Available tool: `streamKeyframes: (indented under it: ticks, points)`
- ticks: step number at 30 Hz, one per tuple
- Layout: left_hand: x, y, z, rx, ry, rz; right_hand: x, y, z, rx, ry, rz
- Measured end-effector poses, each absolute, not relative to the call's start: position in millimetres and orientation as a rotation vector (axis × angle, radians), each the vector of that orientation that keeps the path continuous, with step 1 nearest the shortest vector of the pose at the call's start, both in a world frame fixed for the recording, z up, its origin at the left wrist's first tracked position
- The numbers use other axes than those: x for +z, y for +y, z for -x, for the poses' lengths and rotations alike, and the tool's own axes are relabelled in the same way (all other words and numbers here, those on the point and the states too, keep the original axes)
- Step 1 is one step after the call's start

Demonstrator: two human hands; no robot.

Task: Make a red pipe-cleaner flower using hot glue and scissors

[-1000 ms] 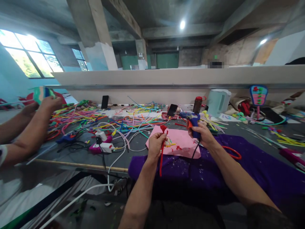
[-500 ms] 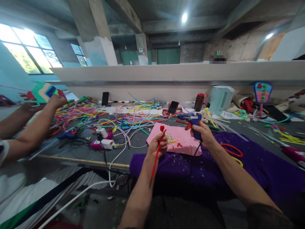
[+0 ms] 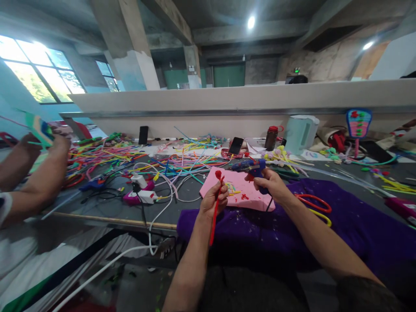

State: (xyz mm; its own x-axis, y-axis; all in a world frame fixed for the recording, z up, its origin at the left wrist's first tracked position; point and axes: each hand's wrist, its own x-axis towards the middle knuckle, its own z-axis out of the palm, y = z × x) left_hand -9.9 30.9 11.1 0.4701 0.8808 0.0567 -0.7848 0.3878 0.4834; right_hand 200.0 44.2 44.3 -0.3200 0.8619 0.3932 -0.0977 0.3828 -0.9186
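At near edge of tabletop (image 3: 97, 214), over pink foam sheet (image 3: 238, 190) on purple felt cloth (image 3: 341, 225): left hand (image 3: 212, 200) pinching red fuzzy pipe-cleaner stem w/ curled tip (image 3: 215, 203), upright, slightly tilted. Right hand (image 3: 271, 184) wrapped round blue hot-glue gun (image 3: 251, 167), now lower & tipped flatter vs. a sec ago, nozzle swung left toward curled tip, close but apart. Judged: lining up for glue. Co-worker's hands (image 3: 48, 143) at far left edge, w/ striped piece.
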Motion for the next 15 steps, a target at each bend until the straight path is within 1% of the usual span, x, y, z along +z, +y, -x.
streamKeyframes:
  ticks: [6, 15]
  points:
    - [14, 28, 11, 1.053, 0.145, -0.464, 44, 43, -198, 1.122, -1.613, 0.741]
    - [20, 14, 13, 1.114, -0.021, -0.545, 41, 37, -195, 1.139, -1.662, 0.648]
